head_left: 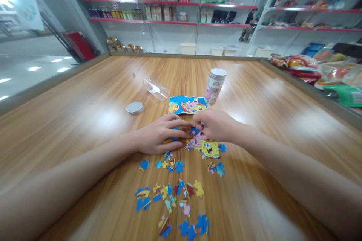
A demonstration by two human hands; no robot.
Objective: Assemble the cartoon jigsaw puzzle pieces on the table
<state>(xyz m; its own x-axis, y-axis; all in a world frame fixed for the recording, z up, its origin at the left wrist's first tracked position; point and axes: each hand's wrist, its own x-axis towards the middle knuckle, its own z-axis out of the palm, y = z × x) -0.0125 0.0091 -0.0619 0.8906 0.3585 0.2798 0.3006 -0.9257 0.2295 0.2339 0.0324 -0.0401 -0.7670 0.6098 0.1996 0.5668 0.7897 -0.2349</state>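
My left hand (160,135) lies on the wooden table (85,120) with its fingers stretched out over a blue jigsaw piece. My right hand (216,124) meets it fingertip to fingertip, its fingers curled in a pinch over a small piece that is mostly hidden. Just below both hands sits a joined cluster of cartoon puzzle pieces (203,145). Several loose pieces (172,196) are scattered nearer to me. A finished strip of the puzzle (187,104) lies just beyond the hands.
A printed tin can (215,84) stands upright behind the strip. A clear plastic tube (155,88) lies on its side, with a round metal lid (135,107) near it. Snack bags (325,69) pile along the right edge. Store shelves (169,7) line the back.
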